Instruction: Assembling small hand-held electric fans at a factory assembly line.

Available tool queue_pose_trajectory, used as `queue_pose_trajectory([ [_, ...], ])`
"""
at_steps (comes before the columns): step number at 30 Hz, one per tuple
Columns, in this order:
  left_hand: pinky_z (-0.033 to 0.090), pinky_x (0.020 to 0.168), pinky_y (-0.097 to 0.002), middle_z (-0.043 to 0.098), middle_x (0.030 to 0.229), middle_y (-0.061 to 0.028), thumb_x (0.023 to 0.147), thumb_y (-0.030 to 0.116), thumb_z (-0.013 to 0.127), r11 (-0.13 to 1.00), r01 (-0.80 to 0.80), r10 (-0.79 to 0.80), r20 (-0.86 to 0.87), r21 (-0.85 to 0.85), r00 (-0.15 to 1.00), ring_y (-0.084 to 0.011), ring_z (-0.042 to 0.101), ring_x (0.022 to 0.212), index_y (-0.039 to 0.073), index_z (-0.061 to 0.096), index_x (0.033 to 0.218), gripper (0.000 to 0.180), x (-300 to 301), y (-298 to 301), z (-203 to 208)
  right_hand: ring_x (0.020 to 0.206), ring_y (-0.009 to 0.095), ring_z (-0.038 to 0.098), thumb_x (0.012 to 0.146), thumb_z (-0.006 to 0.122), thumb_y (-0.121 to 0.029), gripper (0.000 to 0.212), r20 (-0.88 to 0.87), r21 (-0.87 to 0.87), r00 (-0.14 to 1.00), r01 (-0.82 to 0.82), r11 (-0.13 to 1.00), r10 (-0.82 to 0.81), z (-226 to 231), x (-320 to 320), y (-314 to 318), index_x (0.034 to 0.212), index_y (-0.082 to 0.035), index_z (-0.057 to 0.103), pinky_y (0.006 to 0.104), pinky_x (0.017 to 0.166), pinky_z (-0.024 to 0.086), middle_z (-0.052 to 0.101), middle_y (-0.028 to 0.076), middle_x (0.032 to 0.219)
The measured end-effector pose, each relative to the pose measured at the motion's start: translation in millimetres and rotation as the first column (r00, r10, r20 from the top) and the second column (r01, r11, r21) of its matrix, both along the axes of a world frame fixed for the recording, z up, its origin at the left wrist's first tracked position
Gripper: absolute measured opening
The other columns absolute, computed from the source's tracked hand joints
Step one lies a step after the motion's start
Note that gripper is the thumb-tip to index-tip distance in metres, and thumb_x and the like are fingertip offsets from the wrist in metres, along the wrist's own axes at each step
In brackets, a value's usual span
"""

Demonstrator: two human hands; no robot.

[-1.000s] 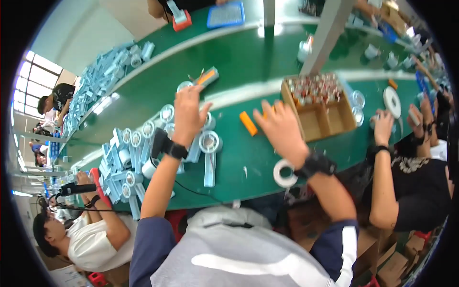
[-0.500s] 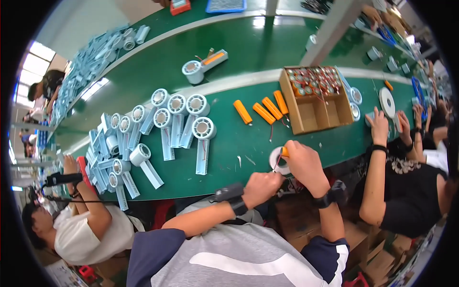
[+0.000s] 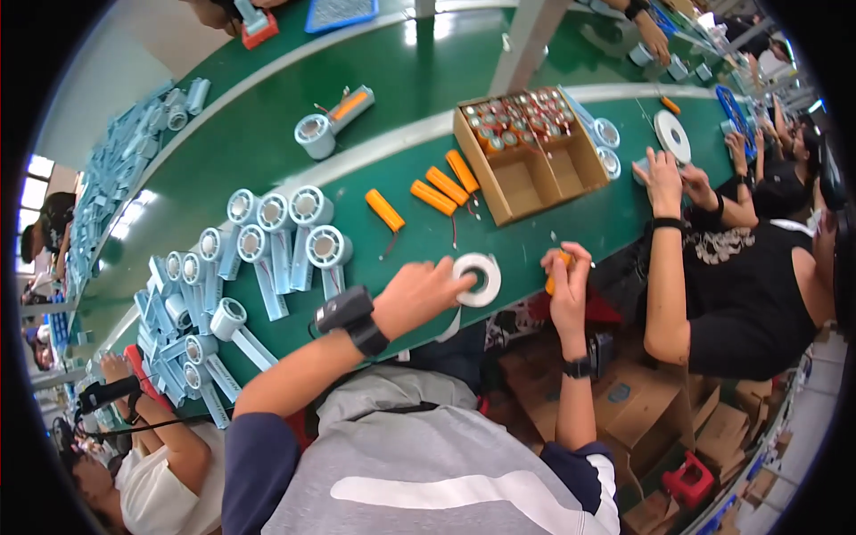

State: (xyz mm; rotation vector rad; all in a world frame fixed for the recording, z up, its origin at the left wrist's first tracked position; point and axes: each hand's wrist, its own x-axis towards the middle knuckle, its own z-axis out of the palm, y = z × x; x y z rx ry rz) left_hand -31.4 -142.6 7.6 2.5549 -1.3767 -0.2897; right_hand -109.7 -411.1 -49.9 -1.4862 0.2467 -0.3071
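Observation:
My left hand (image 3: pixel 421 292) is closed at the left side of a white tape roll (image 3: pixel 494 278), with its fingertips at the roll's hole. A loose strip of tape hangs below the roll near the table's front edge. To the right, my right hand (image 3: pixel 571 299) is raised at the edge, its fingers closed around an orange cylindrical battery (image 3: pixel 550 283), partly hidden by them. Several more orange batteries (image 3: pixel 385 210) with thin wires lie on the green table (image 3: pixel 401 312) beyond my hands.
A divided cardboard box (image 3: pixel 486 174) holding batteries stands beyond my right hand. Light-blue fan housings (image 3: pixel 328 247) crowd the left side. Another fan housing (image 3: pixel 314 135) with a battery in its handle lies farther back. A co-worker's hands (image 3: pixel 662 183) work at the right, near a white reel (image 3: pixel 671 136).
My hands were close together at the tape roll; now they are apart. The right hand has moved off rightward with the battery. My left hand has come onto the roll. The view has shifted.

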Motion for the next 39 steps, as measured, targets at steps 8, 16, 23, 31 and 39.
queue_pose_trajectory([
  [8,0.050,0.068,-0.0405,0.053,0.092,-0.0114,0.078,0.023,0.074,0.942,0.158,-0.187,-0.070,-0.296,0.980,-0.0293,0.060,0.081,0.014,0.058,0.105,0.032,15.1,40.4,11.8,0.082,0.034,0.062,0.098,0.060,-0.013,0.015,-0.106,-0.967,0.950,-0.167,0.191,0.293,35.0,44.9,-5.1,0.108,-0.002,0.058,0.0350,0.074,0.050,0.065,0.014,0.092],
  [16,0.049,0.070,-0.0384,0.053,0.095,-0.0126,0.076,0.022,0.076,0.924,0.120,-0.124,0.014,-0.363,0.992,-0.0292,0.058,0.082,0.014,0.058,0.098,0.029,-3.4,76.1,27.8,0.069,0.012,0.058,0.101,0.055,-0.011,0.014,-0.238,-0.208,0.817,-0.571,0.794,0.525,86.8,40.6,43.7,0.108,0.001,0.055,0.0266,0.066,0.047,0.063,0.004,0.081],
  [23,0.045,0.067,-0.0384,0.047,0.088,-0.0113,0.075,0.022,0.077,0.930,0.115,-0.074,0.128,-0.349,0.989,-0.0279,0.052,0.078,0.013,0.058,0.095,0.030,-8.9,92.8,26.2,0.073,0.005,0.055,0.101,0.055,-0.011,0.012,-0.279,-0.123,0.765,-0.627,0.769,0.580,99.4,42.5,106.4,0.104,0.000,0.053,0.0231,0.067,0.045,0.062,0.002,0.080],
  [31,0.041,0.067,-0.0384,0.043,0.084,-0.0108,0.076,0.035,0.079,0.939,-0.081,0.123,0.107,-0.333,0.987,-0.0269,0.048,0.078,0.009,0.060,0.088,0.033,-17.7,85.1,26.9,0.073,0.004,0.056,0.102,0.055,-0.012,0.013,-0.006,-0.137,1.000,0.017,0.990,-0.018,58.2,22.9,170.4,0.101,0.000,0.053,0.0221,0.064,0.045,0.063,0.002,0.080],
  [39,0.040,0.068,-0.0385,0.047,0.086,-0.0124,0.078,0.042,0.078,0.896,-0.189,0.255,0.117,-0.401,0.960,-0.0276,0.047,0.078,0.008,0.062,0.078,0.038,-34.6,80.7,19.3,0.070,0.006,0.063,0.101,0.059,-0.014,0.015,-0.045,-0.252,0.988,-0.155,0.955,0.148,55.2,33.8,150.1,0.097,0.000,0.055,0.0228,0.059,0.047,0.067,0.006,0.078],
])
